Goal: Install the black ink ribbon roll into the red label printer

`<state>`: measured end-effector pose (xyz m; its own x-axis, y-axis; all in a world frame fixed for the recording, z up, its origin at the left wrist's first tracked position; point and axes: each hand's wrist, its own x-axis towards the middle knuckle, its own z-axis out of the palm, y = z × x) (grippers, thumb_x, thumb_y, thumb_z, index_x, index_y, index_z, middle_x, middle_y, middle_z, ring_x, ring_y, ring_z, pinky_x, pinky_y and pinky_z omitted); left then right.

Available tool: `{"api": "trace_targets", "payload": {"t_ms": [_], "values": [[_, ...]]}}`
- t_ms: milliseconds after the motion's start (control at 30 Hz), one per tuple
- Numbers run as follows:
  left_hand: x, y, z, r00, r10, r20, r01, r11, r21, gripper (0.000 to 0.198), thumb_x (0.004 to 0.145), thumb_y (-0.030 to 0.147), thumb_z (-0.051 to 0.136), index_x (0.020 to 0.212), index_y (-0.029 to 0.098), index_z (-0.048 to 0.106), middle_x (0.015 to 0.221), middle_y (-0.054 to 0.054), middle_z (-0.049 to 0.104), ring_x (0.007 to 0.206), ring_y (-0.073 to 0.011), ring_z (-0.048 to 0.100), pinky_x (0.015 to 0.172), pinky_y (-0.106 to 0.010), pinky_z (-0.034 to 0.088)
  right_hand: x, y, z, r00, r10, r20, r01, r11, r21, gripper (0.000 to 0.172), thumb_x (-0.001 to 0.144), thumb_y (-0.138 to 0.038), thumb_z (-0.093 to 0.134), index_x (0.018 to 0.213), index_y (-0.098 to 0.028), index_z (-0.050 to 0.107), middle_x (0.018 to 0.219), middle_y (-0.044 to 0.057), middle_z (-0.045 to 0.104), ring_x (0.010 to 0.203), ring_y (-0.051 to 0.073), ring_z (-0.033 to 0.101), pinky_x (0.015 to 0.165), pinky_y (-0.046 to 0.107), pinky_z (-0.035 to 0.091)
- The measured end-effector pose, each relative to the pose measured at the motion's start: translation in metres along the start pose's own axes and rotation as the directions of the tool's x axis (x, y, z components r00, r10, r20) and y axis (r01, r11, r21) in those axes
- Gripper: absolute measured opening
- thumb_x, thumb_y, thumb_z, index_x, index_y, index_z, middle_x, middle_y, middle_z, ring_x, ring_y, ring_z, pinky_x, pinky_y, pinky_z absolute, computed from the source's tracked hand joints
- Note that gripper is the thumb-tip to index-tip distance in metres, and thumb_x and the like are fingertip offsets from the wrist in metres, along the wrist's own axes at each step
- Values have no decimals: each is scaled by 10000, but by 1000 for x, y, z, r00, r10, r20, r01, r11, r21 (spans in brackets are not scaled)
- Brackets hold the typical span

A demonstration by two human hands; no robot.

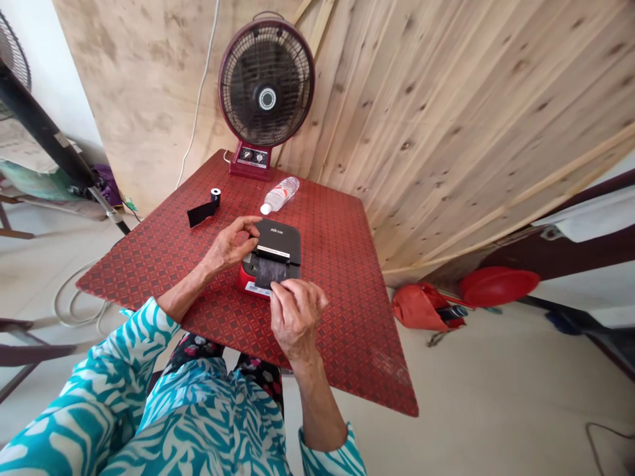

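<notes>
A small red and black label printer (278, 248) sits on the red patterned table (342, 264). A dark strip of paper (271, 270) comes out of its front slot. My left hand (231, 243) rests on the printer's left side with fingers curled over the black lid. My right hand (296, 311) is at the printer's front, fingers pinched on the end of the dark strip.
A black roll with a loose strip (206, 208) lies at the table's far left. A plastic water bottle (280, 195) lies behind the printer. A maroon table fan (265, 92) stands at the back edge. Red items (496, 284) lie on the floor at right.
</notes>
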<state>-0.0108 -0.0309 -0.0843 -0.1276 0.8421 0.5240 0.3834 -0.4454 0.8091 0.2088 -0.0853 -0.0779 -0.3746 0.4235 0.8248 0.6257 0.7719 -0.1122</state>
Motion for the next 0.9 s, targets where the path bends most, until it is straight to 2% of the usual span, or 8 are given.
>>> {"api": "trace_targets", "payload": {"t_ms": [100,167,267,333,433,633,800,900], "values": [[1,-7,4,999,-43,-10,41,994,-99,496,839,329,662,1316,207,600,1221,-92,698,1166,-240,652,1077,-409,470,3,7,-3,994,103,25,-106,979,174,148,977,-225,565,1026,-231,704,942,39,723,954,189,664,966,394,442],[1,-11,7,995,-98,-18,94,984,-153,531,819,352,679,1329,229,596,1359,-103,641,1301,-284,587,1145,-463,422,9,19,1,952,302,48,-299,886,356,201,991,-269,515,1047,-250,707,998,42,732,983,187,673,952,386,473],[-1,-14,10,975,-221,-11,211,943,-256,607,793,373,709,1373,253,573,1483,-103,558,1397,-324,511,1198,-522,366,24,43,21,703,693,162,-639,514,572,301,921,-421,581,1143,-242,678,1150,79,720,1072,217,673,997,430,501],[-2,-13,11,951,-306,42,300,882,-365,669,789,378,720,1421,254,539,1501,-112,550,1398,-338,514,1197,-553,371,33,57,37,550,775,312,-718,247,651,444,803,-470,668,1177,-230,655,1187,90,712,1136,241,655,1040,465,494],[-3,-12,11,921,-374,113,376,771,-513,716,773,355,732,1450,251,524,1489,-112,572,1414,-351,504,1193,-572,388,39,65,54,444,770,458,-724,7,690,534,670,-446,748,1148,-229,651,1186,78,717,1154,250,652,1069,489,490],[0,-15,7,916,-373,148,385,713,-586,748,668,240,729,1400,280,577,1536,-68,548,1505,-338,399,1218,-521,373,34,61,55,430,768,474,-711,-34,702,498,703,-435,772,1147,-242,657,1183,55,738,1141,225,668,1087,476,495],[0,-12,5,919,-342,194,393,777,-492,755,693,227,697,1430,284,544,1509,-86,573,1397,-330,534,1128,-505,479,31,68,53,542,707,455,-750,164,640,491,763,-390,686,1228,-241,635,1314,90,693,1169,223,653,1069,471,505],[-1,-9,4,923,-316,220,384,805,-452,742,725,232,681,1449,287,530,1511,-91,571,1362,-329,565,1095,-499,510,29,71,53,553,695,459,-775,227,590,485,792,-385,651,1256,-247,626,1354,98,664,1172,222,648,1069,473,504]]}}
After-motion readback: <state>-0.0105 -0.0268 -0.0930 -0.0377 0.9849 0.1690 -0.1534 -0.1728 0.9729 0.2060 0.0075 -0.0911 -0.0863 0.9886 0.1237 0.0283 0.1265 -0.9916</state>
